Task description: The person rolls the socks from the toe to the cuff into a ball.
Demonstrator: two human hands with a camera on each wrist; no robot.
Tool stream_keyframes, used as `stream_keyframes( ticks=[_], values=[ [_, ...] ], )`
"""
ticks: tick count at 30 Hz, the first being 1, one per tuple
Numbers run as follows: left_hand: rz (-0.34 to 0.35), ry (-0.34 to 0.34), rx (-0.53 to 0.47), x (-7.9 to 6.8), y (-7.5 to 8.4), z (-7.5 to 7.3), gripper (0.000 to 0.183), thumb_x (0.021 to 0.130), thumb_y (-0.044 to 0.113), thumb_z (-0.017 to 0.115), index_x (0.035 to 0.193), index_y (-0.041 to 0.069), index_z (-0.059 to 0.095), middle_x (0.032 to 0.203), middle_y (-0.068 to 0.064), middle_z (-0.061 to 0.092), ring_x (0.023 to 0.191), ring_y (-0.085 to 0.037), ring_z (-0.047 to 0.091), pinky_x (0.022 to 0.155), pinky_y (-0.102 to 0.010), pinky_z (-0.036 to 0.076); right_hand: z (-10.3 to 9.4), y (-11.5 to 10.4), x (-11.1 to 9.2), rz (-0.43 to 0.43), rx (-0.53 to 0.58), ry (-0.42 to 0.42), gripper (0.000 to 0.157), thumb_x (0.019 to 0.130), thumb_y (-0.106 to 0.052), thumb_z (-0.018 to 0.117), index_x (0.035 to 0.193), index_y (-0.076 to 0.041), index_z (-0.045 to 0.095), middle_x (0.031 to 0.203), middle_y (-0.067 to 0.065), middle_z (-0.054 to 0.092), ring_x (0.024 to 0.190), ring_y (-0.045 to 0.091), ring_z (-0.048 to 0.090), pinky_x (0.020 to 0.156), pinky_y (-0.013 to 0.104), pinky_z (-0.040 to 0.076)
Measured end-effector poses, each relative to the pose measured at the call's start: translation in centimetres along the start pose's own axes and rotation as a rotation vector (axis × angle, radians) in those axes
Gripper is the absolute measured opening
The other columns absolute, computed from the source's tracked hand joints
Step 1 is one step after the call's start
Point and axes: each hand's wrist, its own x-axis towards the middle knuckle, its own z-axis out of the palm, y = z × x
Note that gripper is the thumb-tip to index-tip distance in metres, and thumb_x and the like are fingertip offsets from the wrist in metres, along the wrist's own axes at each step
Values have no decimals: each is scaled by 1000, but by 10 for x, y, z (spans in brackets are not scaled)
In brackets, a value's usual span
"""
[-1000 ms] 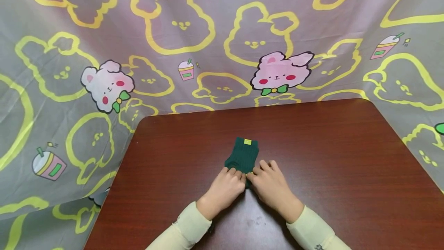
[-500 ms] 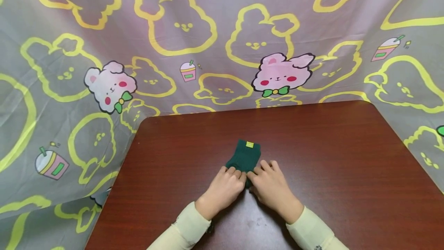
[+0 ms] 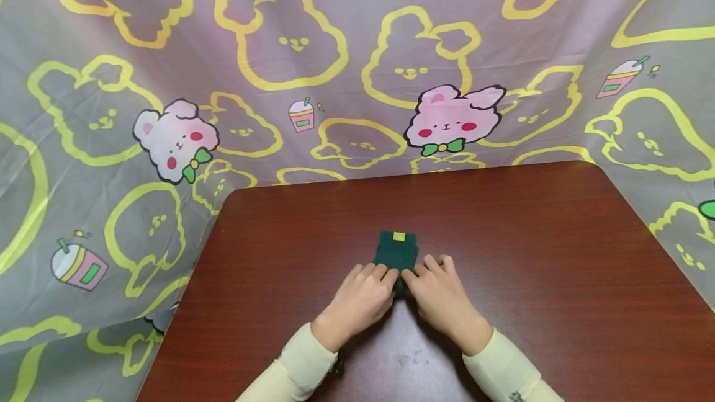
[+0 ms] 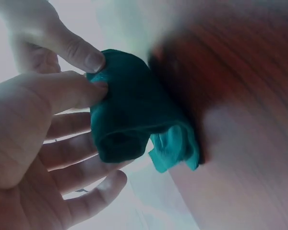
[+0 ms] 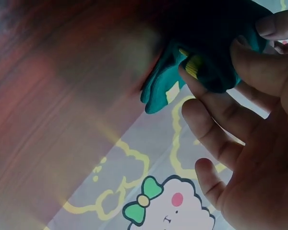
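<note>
A dark green ribbed sock (image 3: 396,256) with a small yellow label (image 3: 399,237) at its far end lies in the middle of the table, its near part bent up into a curl. My left hand (image 3: 360,299) pinches the near edge, thumb on the near side and fingers behind the cloth. Beside it, my right hand (image 3: 444,296) pinches the same edge, the two thumbs close together. The left wrist view shows the sock (image 4: 129,100) folded over with its open side downward. From the right, a yellow patch (image 5: 193,66) is visible inside the fold.
The brown wooden table (image 3: 290,228) has rounded far corners. Behind and beside it hangs a grey-pink curtain (image 3: 346,30) printed with yellow outlines, rabbits and cups. Pale sleeves (image 3: 310,358) cover both forearms.
The sock's bulge at the left, seen earlier beyond my left fingers, is no longer visible. My left hand has shifted slightly forward, and less of the sock shows beyond the fingers.
</note>
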Motion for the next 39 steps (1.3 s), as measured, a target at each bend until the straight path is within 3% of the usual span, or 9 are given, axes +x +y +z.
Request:
stream_keyframes(
  ticks=[9, 16, 24, 28, 33, 39],
  values=[
    [-17, -24, -53, 3, -9, 3, 14, 85, 20, 76, 93, 14, 66, 81, 0, 63, 69, -16, 60, 59, -30, 47, 1, 4, 5, 57, 7, -76, 17, 77, -2, 72, 89, -11, 65, 76, 4, 60, 79, 26, 49, 81, 53, 34],
    [-27, -37, -58, 11, -15, 8, 7, 88, 18, 74, 90, 15, 68, 82, 0, 65, 69, -17, 60, 59, -32, 48, 0, 6, 13, 102, -2, -106, 13, 83, -16, 79, 89, -13, 68, 79, 4, 63, 81, 25, 47, 80, 53, 34],
    [-44, -70, -37, 18, -18, 15, 4, 90, 16, 72, 87, 16, 70, 76, 1, 63, 64, -17, 59, 56, -32, 47, 5, 10, 16, 56, -3, 21, 31, 74, -22, 88, 97, -14, 69, 91, 6, 62, 87, 29, 49, 80, 53, 37],
    [-55, -79, -45, 18, -19, 17, 7, 87, 15, 75, 82, 17, 70, 74, 1, 63, 65, -17, 59, 55, -33, 46, 7, 10, 15, -2, -3, 78, 26, 72, -16, 87, 90, -14, 68, 86, 5, 60, 85, 29, 51, 79, 54, 37],
    [-53, -77, -64, 16, -17, 20, 10, 85, 19, 77, 77, 19, 71, 72, 2, 64, 63, -17, 59, 53, -32, 44, 10, 9, 14, -16, -5, 83, 18, 72, -14, 83, 83, -15, 68, 79, 3, 61, 82, 27, 51, 81, 54, 36],
    [-27, -75, 5, 14, -11, 20, 7, 83, 15, 76, 79, 18, 73, 73, 3, 66, 64, -17, 58, 53, -31, 44, 12, 9, 13, -8, 6, 62, 18, 70, -15, 85, 78, -15, 69, 76, 2, 60, 81, 26, 52, 82, 55, 35]
  ],
)
